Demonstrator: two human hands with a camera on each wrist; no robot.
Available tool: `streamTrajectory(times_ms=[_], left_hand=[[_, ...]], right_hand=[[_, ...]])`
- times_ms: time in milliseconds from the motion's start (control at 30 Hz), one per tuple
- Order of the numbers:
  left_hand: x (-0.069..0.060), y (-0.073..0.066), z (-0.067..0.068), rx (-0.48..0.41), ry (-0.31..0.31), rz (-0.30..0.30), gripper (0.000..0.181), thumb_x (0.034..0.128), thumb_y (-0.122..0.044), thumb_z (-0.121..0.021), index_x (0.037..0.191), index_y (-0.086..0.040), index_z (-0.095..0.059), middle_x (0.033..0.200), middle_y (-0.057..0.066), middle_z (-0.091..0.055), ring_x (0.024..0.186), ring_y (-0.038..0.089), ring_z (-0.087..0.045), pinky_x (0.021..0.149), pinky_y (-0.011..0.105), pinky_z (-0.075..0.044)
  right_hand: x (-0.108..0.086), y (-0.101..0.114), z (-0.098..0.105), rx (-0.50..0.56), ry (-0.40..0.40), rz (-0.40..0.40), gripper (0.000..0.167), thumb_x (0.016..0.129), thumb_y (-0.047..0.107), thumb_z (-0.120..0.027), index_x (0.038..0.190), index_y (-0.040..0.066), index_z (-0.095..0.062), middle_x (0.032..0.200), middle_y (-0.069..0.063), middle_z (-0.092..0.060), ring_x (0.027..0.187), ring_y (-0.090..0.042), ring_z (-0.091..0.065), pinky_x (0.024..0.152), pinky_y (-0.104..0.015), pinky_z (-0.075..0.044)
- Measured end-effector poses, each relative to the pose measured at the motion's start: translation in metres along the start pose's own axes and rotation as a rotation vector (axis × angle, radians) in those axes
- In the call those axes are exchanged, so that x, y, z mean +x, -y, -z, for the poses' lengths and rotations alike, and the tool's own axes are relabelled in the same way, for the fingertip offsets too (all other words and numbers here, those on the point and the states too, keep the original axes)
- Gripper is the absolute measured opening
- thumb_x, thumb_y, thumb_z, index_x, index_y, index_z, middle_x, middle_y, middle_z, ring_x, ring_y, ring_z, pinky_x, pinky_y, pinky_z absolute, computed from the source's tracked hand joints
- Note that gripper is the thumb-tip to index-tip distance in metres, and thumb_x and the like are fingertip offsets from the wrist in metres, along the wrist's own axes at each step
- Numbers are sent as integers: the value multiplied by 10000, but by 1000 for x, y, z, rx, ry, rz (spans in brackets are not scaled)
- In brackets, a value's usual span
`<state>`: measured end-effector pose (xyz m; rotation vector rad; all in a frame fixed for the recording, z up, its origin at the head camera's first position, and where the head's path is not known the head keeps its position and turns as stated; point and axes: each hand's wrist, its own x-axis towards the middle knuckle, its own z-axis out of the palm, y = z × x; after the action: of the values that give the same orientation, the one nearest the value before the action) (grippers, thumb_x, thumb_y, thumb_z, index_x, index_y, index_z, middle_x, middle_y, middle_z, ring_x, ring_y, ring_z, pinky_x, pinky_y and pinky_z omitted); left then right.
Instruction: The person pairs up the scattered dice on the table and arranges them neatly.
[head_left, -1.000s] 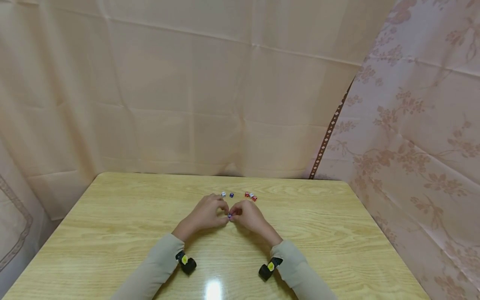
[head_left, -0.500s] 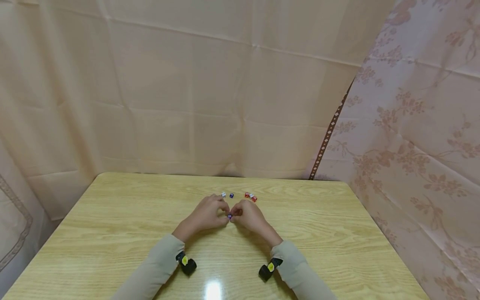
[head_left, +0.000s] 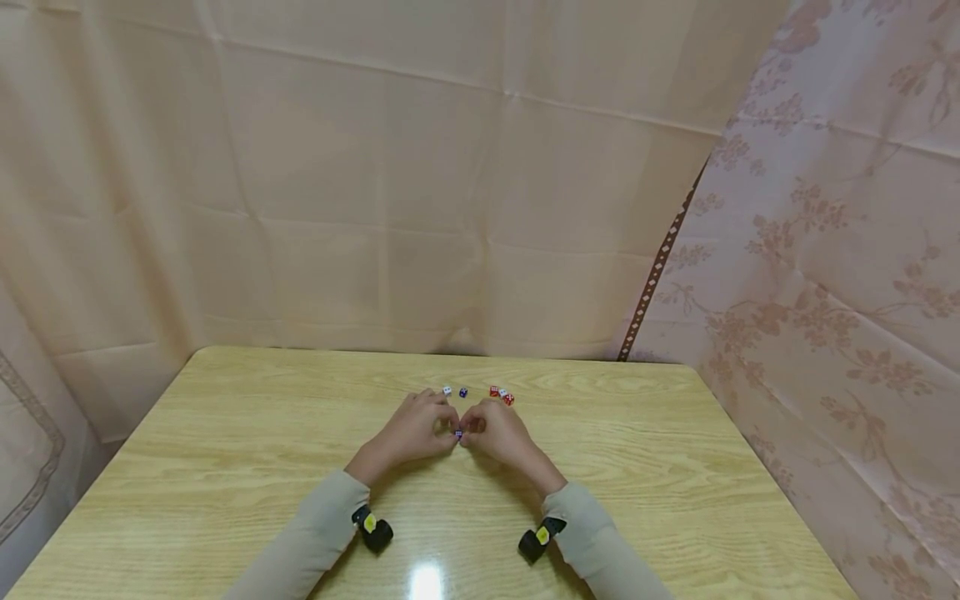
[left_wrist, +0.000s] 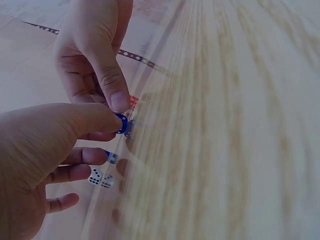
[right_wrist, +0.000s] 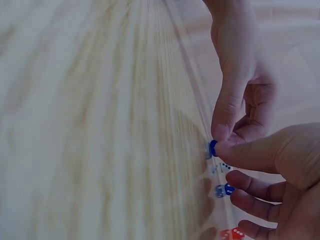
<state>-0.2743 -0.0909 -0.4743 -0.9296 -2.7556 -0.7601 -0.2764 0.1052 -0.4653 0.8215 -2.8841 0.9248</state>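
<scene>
Between the fingertips of both hands, low over the table, is a small blue die with white dots. My left hand pinches it from the left with thumb and forefinger, the other fingers spread loosely. From the right, my right hand pinches the same die. In the left wrist view the held die is partly covered by the left thumb; in the right wrist view only a blue side of the die shows between the hands.
Beyond the hands on the wooden table lie a white die, another blue die, and to their right a red die, a white die and another red die. A beige curtain hangs behind.
</scene>
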Motion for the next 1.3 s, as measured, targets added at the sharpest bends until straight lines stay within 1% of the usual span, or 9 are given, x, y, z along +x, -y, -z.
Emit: streamTrajectory(times_ms=[100, 167, 267, 367, 467, 600, 900, 1167, 1300], left_hand=[[0, -1, 1, 19, 1, -2, 68, 849, -232, -791, 867, -213, -728, 880, -28, -632, 884, 140, -480, 871, 480, -414], [0, -1, 1, 28, -3, -4, 77, 850, -239, -794, 858, -214, -722, 868, -22, -629, 875, 139, -474, 855, 470, -407], [1, -2, 2, 36, -3, -4, 79, 851, -243, -793, 854, -215, -720, 858, -21, -623, 862, 137, -461, 839, 444, -391], [0, -1, 2, 38, 3, -5, 66, 850, -229, -786, 855, -211, -722, 843, -26, -601, 849, 133, -442, 823, 423, -369], [0, -1, 3, 32, 9, -6, 57, 847, -213, -779, 856, -204, -723, 827, -28, -580, 841, 132, -430, 816, 424, -359], [1, 0, 2, 24, 14, -3, 65, 847, -212, -777, 848, -201, -714, 803, -28, -565, 827, 128, -417, 826, 437, -360], [1, 1, -1, 29, 11, 9, 102, 839, -239, -795, 827, -222, -695, 771, -36, -544, 792, 123, -396, 783, 370, -313], [1, 1, 0, 18, 25, 30, 112, 855, -274, -791, 824, -238, -690, 762, -27, -546, 789, 125, -400, 792, 377, -314], [1, 0, 0, 13, 27, 27, 111, 854, -271, -791, 824, -238, -689, 762, -18, -551, 786, 127, -400, 785, 373, -313]], right_hand=[[1, 1, 2, -45, -8, 32, 98, 847, 127, -811, 936, 95, -785, 829, -31, -676, 752, -113, -546, 673, -244, -427], [0, 1, 3, -78, -13, 54, 96, 855, 146, -799, 942, 108, -784, 838, -30, -688, 793, -140, -562, 733, -292, -444], [-1, 2, 5, -120, -21, 68, 101, 869, 182, -786, 956, 135, -770, 905, -37, -695, 941, -218, -597, 908, -440, -453], [-2, 2, 6, -130, -20, 72, 133, 879, 200, -782, 989, 131, -752, 994, -69, -680, 1068, -295, -555, 984, -551, -382], [-2, 1, 7, -130, -21, 74, 161, 886, 209, -777, 1017, 123, -743, 1038, -91, -648, 1066, -285, -494, 936, -494, -355], [-1, 0, 8, -142, -36, 80, 167, 901, 218, -762, 1034, 121, -736, 1053, -93, -624, 969, -218, -438, 851, -403, -295], [4, -3, 13, -179, -136, 66, 164, 908, 218, -764, 1031, 113, -736, 1022, -99, -622, 904, -210, -424, 840, -394, -302], [21, -10, 17, -227, -221, 79, 164, 893, 201, -773, 1021, 108, -731, 982, -77, -624, 908, -218, -447, 847, -393, -320], [28, -14, 16, -264, -230, 89, 152, 894, 200, -765, 1015, 114, -729, 973, -50, -605, 927, -216, -451, 857, -405, -337]])
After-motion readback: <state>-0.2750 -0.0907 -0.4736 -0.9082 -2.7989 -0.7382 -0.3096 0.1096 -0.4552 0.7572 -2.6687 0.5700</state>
